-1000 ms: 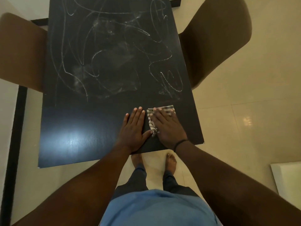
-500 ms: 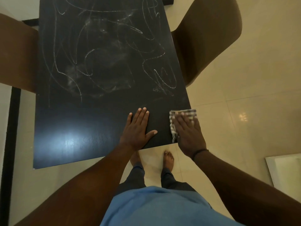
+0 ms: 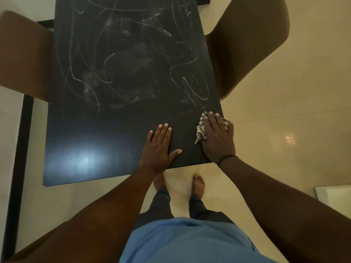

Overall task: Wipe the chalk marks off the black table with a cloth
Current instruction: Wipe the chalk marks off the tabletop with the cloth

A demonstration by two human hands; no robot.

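A person is standing at the near end of a long black rectangular table [image 3: 95, 141], which is filling the upper centre and left of the frame. White chalk scribbles [image 3: 133, 59] are covering the far and middle parts of the tabletop in loops and smeared patches, with one brighter zigzag sitting at the right edge just above the cloth. The near strip of the surface is looking dark and is catching a pale blue-white glare at lower left.

The left hand [image 3: 159, 147] is lying flat on the tabletop near the front edge, fingers straight and together, thumb spread to the right, holding nothing. The right hand [image 3: 218, 137] is pressing down on a crumpled grey-and-white checked cloth [image 3: 201, 130] at the table's right front corner. The fingers are lying fairly straight over the fabric; the cloth is bunching out from under the hand on its left side. The outer fingers are blurred and seem to be reaching past the table's right edge, though I cannot tell whether they are curling round the cloth. A thin dark band [image 3: 227, 158] is circling the right wrist.

Two brown curved-back chairs are flanking the table: one [image 3: 24, 57] at upper left, one [image 3: 247, 44] at upper right. Glossy cream floor tiles [image 3: 284, 111] are running down the right side. Bare feet [image 3: 198, 184] are showing below the table edge, above a blue shirt [image 3: 186, 242] at the bottom centre.
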